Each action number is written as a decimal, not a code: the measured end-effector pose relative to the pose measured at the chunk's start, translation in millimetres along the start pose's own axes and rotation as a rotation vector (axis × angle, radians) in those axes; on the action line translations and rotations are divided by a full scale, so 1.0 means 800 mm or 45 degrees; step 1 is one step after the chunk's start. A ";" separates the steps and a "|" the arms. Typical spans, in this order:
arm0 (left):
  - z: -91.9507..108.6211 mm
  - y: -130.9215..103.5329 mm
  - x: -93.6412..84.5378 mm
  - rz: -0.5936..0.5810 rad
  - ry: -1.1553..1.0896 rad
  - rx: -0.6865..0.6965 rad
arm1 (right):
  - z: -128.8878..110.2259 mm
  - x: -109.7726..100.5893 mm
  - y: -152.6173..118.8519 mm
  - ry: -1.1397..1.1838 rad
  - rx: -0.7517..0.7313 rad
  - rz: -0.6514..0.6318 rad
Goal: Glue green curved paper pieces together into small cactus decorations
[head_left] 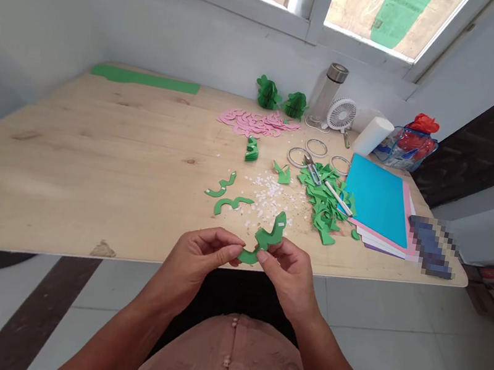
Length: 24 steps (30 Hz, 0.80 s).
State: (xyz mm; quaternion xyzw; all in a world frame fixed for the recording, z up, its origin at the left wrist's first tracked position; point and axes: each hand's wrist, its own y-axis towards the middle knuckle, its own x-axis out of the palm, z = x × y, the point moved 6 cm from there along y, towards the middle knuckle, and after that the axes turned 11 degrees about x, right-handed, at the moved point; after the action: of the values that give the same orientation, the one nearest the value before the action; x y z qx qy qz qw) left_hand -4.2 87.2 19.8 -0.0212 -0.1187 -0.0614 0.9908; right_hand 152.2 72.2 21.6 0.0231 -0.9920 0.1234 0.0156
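Between both hands, over the table's front edge, is a wavy green paper cutout (271, 234) with a small white patch near its upper tip. My left hand (207, 257) pinches its lower left end between thumb and fingers. Its middle is gripped by my right hand (287, 272), thumb in front. Two similar green wavy paper strips (233, 204) lie just beyond my left hand, one bearing small white patches. Farther back sits a small folded green paper piece (251, 149). Tiny white paper bits (268, 195) are scattered beyond the hands.
Green paper scraps (325, 207) lie to the right, with snips (312, 170) and a white pen-like stick (337, 197) on them. Behind are tape rolls (316, 148), pink cutouts (252, 123), a fan (341, 114) and a bottle (327, 94). Coloured sheets (379, 196) lie at right.
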 end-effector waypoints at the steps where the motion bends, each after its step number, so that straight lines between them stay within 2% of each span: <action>1: -0.003 0.000 -0.001 0.005 -0.016 -0.004 | -0.001 0.001 0.001 0.015 0.008 -0.033; 4: -0.004 -0.002 -0.004 0.079 0.033 0.070 | -0.003 0.004 0.003 0.088 0.045 -0.071; 8: 0.005 -0.010 -0.007 0.219 0.279 0.276 | -0.002 0.010 0.007 0.226 0.107 -0.018; 11: 0.010 -0.018 -0.007 0.267 0.498 0.430 | 0.000 0.015 0.009 0.260 0.114 0.013; 14: 0.010 -0.024 -0.005 0.297 0.584 0.488 | 0.003 0.016 0.009 0.223 0.108 0.047; 16: 0.005 -0.026 -0.006 0.314 0.519 0.451 | 0.003 0.014 0.008 0.186 0.094 0.052; 19: -0.004 -0.024 -0.007 0.299 0.304 0.294 | 0.003 0.012 0.007 0.145 0.092 0.017; 24: -0.003 -0.010 -0.007 0.153 0.073 0.084 | 0.007 0.016 0.005 0.151 0.163 -0.095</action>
State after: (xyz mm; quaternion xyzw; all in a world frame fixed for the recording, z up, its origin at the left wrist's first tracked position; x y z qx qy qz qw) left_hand -9.8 79.5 16.3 0.0060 -0.0909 0.0014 0.9958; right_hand 139.1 74.1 15.7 0.0537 -0.9778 0.1870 0.0773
